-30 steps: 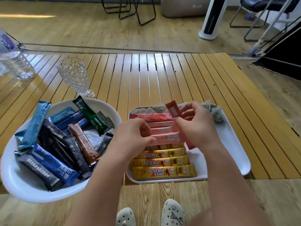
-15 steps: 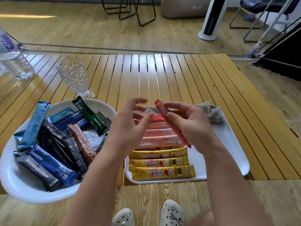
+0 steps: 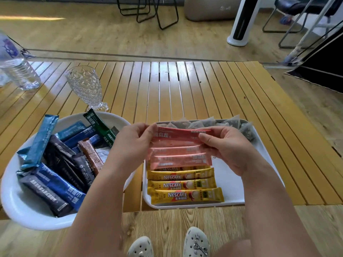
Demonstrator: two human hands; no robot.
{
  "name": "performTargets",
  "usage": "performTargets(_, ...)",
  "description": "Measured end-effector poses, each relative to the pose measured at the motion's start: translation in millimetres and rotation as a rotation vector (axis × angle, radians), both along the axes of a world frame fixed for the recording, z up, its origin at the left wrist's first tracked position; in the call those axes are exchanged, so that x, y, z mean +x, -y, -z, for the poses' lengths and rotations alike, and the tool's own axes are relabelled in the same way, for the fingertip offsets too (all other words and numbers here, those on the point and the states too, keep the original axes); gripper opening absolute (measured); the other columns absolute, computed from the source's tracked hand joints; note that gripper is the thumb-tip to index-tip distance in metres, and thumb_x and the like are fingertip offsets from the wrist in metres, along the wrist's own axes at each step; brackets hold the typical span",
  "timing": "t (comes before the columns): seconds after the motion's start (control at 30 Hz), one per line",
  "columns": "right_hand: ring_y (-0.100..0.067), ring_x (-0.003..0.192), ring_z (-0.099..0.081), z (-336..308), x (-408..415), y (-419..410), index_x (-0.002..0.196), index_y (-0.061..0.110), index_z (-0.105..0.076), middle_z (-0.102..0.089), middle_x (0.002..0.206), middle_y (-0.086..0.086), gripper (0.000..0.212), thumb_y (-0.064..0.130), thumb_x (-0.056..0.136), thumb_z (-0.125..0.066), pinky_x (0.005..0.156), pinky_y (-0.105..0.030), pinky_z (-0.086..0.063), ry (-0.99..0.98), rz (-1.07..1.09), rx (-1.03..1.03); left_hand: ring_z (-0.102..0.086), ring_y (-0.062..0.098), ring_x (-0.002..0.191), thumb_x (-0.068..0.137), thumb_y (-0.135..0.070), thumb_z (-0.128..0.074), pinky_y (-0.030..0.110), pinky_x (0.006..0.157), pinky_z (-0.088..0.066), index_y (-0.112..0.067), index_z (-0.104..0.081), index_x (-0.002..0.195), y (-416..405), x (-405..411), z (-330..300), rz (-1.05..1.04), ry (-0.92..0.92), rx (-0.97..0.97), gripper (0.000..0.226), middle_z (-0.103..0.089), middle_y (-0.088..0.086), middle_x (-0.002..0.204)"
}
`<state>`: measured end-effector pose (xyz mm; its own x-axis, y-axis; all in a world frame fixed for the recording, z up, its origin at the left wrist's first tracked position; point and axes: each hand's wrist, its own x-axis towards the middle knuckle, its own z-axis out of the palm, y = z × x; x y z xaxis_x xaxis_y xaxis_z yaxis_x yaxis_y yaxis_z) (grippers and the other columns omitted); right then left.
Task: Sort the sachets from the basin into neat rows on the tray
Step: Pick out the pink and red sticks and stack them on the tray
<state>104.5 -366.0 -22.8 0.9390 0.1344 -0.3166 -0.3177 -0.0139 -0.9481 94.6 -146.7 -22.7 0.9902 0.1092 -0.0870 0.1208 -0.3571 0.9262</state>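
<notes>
Both hands pinch a red sachet by its ends, left hand on the left end, right hand on the right. Its long axis runs parallel to the tabletop's near edge, above the pink sachets rowed on the tray. The basin sits at the near left corner.

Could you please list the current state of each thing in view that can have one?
red sachet: held level by both ends over the tray
left hand: pinching its left end
right hand: pinching its right end
tray: partly filled with rows
basin: holds mixed sachets
glass: upright
</notes>
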Motion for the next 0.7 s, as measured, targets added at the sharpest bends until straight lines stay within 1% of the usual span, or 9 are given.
performTargets(0.07,-0.024,0.078,-0.067,0,0,0,0.104,0.006,-0.070,-0.074,0.088,-0.012,0.019,0.013,0.088,-0.063,0.062,-0.026,-0.058,-0.021,-0.017,0.002,-0.058,-0.009,0.050,0.099,-0.031,-0.047,0.005,0.044,-0.040,-0.016,-0.068,0.093,1,0,2,-0.012,-0.031,-0.008,0.027,-0.067,-0.005,0.068)
performTargets(0.13,-0.021,0.073,-0.062,-3,-1,-1,0.101,0.007,-0.070,-0.073,0.082,-0.010,0.025,0.022,0.082,-0.064,0.055,-0.021,-0.053,-0.030,-0.026,0.095,-0.058,-0.006,0.049,0.100,-0.034,-0.044,0.008,0.045,-0.042,-0.019,-0.066,0.089,1,0,2,-0.021,-0.074,0.005,0.029,-0.065,-0.006,0.064)
performTargets(0.23,-0.009,0.059,-0.062,-9,-2,-5,0.093,0.006,-0.068,-0.071,0.072,-0.004,0.029,0.028,0.074,-0.064,0.050,-0.016,-0.050,-0.002,0.066,0.277,-0.065,0.009,0.065,0.101,-0.035,-0.041,0.022,0.060,-0.049,-0.021,-0.066,0.087,3,-1,3,-0.004,-0.149,-0.001,0.032,-0.069,-0.001,0.071)
performTargets(0.3,-0.004,0.057,-0.064,-9,-2,-12,0.087,0.009,-0.066,-0.070,0.066,0.003,0.024,0.029,0.073,-0.065,0.051,-0.015,-0.049,0.128,0.190,0.245,-0.067,0.018,0.073,0.102,-0.033,-0.039,0.028,0.066,-0.052,-0.018,-0.067,0.091,7,-2,2,0.018,-0.188,0.019,0.034,-0.072,0.004,0.079)
performTargets(0.37,-0.003,0.060,-0.064,-7,-1,-19,0.086,0.014,-0.067,-0.070,0.066,0.006,0.019,0.030,0.075,-0.067,0.055,-0.016,-0.050,0.321,0.281,0.141,-0.067,0.019,0.076,0.103,-0.030,-0.039,0.031,0.068,-0.054,-0.018,-0.067,0.096,12,-1,3,0.020,-0.208,0.039,0.032,-0.072,0.004,0.082)
performTargets(0.43,-0.004,0.065,-0.065,-7,-2,-28,0.088,0.017,-0.068,-0.071,0.070,0.007,0.015,0.028,0.077,-0.067,0.058,-0.018,-0.051,0.468,0.316,0.135,-0.068,0.019,0.081,0.103,-0.026,-0.039,0.036,0.075,-0.057,-0.021,-0.066,0.101,15,-1,3,0.010,-0.212,0.022,0.027,-0.073,0.002,0.085)
performTargets(0.57,-0.009,0.077,-0.068,-10,-3,-39,0.096,0.015,-0.070,-0.072,0.081,0.007,0.018,0.020,0.079,-0.068,0.066,-0.021,-0.053,0.666,0.232,0.190,-0.069,0.017,0.087,0.102,-0.023,-0.043,0.040,0.078,-0.058,-0.031,-0.064,0.100,20,-3,3,0.016,-0.187,0.047,0.023,-0.072,-0.003,0.089)
performTargets(0.63,-0.009,0.080,-0.068,-12,-4,-44,0.100,0.012,-0.069,-0.072,0.085,0.007,0.022,0.017,0.079,-0.068,0.068,-0.021,-0.053,0.716,0.145,0.221,-0.069,0.016,0.087,0.101,-0.022,-0.047,0.039,0.078,-0.058,-0.033,-0.064,0.095,22,-5,1,0.041,-0.192,0.037,0.021,-0.072,-0.005,0.089)
performTargets(0.7,-0.009,0.080,-0.069,-13,-5,-46,0.102,0.012,-0.068,-0.072,0.086,0.008,0.023,0.014,0.078,-0.067,0.069,-0.021,-0.054,0.723,0.096,0.251,-0.068,0.015,0.088,0.099,-0.022,-0.051,0.037,0.077,-0.057,-0.033,-0.065,0.103,23,-5,0,0.067,-0.196,0.029,0.018,-0.072,-0.006,0.091)
